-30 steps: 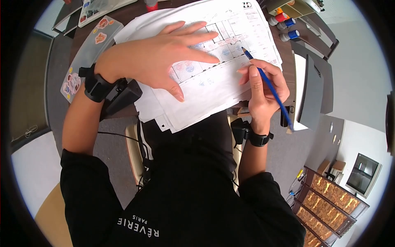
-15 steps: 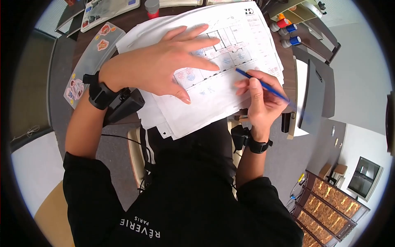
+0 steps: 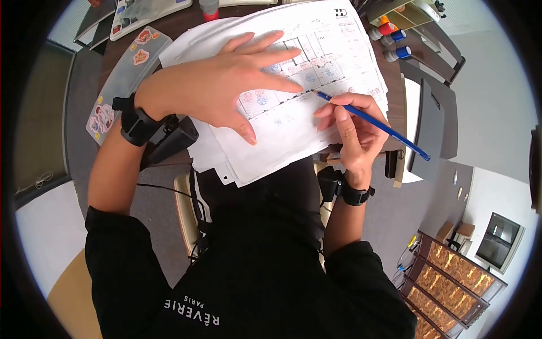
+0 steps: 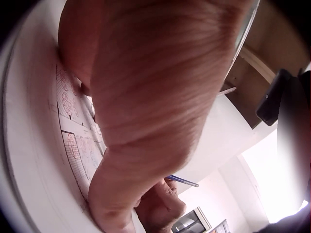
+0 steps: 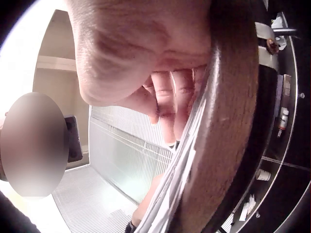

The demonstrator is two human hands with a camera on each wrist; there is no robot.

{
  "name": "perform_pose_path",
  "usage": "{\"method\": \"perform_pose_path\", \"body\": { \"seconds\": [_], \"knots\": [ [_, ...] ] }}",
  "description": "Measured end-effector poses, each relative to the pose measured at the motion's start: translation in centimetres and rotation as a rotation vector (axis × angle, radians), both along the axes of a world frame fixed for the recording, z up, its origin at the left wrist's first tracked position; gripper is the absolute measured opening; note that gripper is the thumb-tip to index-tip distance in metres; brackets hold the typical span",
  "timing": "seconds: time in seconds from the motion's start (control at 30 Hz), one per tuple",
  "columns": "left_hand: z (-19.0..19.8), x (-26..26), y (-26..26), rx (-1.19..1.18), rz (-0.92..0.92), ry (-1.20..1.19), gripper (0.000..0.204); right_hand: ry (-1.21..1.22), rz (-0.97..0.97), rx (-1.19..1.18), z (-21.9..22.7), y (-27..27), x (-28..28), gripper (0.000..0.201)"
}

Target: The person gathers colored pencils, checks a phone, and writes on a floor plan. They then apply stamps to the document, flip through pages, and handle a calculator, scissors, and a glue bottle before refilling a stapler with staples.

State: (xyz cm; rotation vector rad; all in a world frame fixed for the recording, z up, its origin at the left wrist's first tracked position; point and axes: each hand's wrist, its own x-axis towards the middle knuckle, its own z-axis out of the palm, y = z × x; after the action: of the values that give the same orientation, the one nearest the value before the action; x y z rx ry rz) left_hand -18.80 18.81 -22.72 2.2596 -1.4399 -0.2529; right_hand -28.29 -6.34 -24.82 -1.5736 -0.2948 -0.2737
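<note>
Right hand [image 3: 353, 133], centre right of the frame: fingers pinched round blue pencil [image 3: 372, 125], tip touching floor-plan sheet [image 3: 316, 68]. Left hand [image 3: 226, 85], centre, fingers straight, pressed flat on that sheet, atop paper stack on bench [image 3: 186, 20]. Upper right: marker caps [image 3: 392, 39]. Upper left: stickered clear case [image 3: 121, 79].

Bright daylight — fisheye edges, wrist blur.
</note>
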Motion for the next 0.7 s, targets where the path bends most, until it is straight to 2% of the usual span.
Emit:
{"method": "perform_pose_path", "body": {
  "seconds": [0.2,0.4,0.7],
  "knots": [
    [-0.2,-0.08,0.27,-0.011,-0.004,-0.006,0.097,0.039,-0.025,0.059,-0.07,0.17,-0.42,0.011],
    [0.08,0.11,0.2,0.024,0.01,-0.001,0.098,0.01,-0.071,-0.157,-0.21,-0.33,-0.42,0.004],
    [0.22,0.08,0.19,0.02,0.021,-0.001,0.099,0.008,-0.1,-0.054,-0.05,0.53,0.25,0.012]
  ]
}}
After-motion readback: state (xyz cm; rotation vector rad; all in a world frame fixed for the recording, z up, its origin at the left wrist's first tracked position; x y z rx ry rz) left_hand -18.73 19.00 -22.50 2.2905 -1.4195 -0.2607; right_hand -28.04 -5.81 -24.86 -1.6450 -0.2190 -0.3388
